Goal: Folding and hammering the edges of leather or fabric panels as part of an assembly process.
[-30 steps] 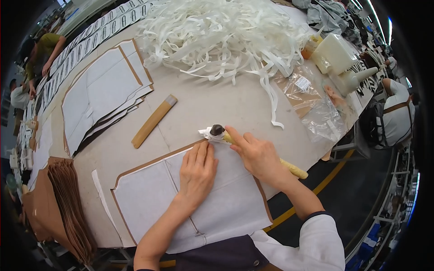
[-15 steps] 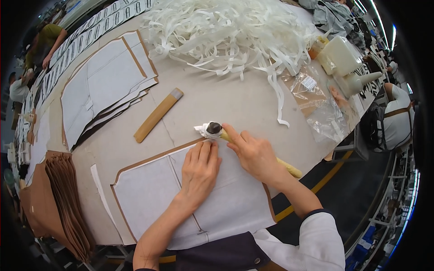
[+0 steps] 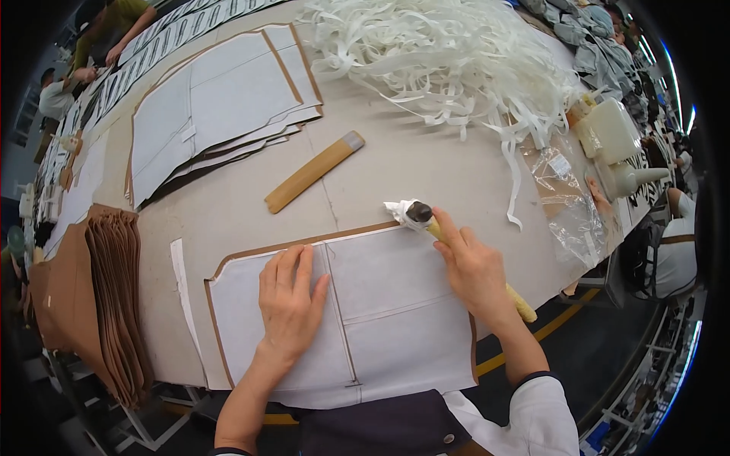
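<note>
A white-faced panel with folded brown edges (image 3: 411,334) lies in front of me on the table. My left hand (image 3: 290,304) rests flat on it, fingers stretched out, the tips near the panel's far brown edge. My right hand (image 3: 473,267) is wrapped round the yellow handle of a hammer (image 3: 419,212). Dark metal shows at the top of the hammer's head, and white wrapping covers the rest. The head is at the panel's far edge; whether it touches is hard to see. The handle's end sticks out below my right hand.
A flat wooden strip (image 3: 314,173) lies beyond the panel. Around it are stacked white panels (image 3: 220,95), folded brown pieces (image 3: 114,296), a heap of white tape (image 3: 449,64), a clear plastic bag (image 3: 566,205) and a squeeze bottle (image 3: 627,178). Other people work at far left.
My left hand has moved left along the panel, away from the hammer. The hammer's head now sits farther right along the far edge. The whole view has shifted somewhat.
</note>
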`<control>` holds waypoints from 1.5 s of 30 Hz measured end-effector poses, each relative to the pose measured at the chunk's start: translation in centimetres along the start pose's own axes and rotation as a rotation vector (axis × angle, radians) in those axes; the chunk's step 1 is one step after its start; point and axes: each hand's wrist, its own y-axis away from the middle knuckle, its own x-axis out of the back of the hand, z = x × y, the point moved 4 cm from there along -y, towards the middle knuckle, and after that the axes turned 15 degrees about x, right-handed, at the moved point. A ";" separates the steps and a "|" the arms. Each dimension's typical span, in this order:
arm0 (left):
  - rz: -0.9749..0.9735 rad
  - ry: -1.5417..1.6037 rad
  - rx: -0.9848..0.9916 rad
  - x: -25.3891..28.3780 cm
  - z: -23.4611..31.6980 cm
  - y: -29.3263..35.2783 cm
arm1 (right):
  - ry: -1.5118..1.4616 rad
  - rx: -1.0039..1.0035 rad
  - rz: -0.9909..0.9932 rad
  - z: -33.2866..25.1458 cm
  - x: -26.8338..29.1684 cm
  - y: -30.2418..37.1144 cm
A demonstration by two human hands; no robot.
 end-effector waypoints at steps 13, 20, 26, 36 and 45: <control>0.046 -0.002 -0.011 -0.1 -0.7 0.6 | -0.171 0.404 0.002 -6.9 -3.7 -6.9; 0.053 0.040 -0.012 0.5 -1.5 1.0 | -0.149 0.408 0.096 -8.0 -1.4 -8.2; 0.009 0.050 0.095 2.8 -4.9 2.5 | -0.118 0.396 -0.098 -7.2 -3.8 -7.0; 0.116 -0.089 0.250 5.1 -8.7 3.3 | -0.242 0.582 -0.142 -14.4 -7.5 -12.9; 0.165 -0.105 0.252 4.6 -9.0 4.0 | -0.197 0.667 -0.181 -16.6 -9.4 -14.6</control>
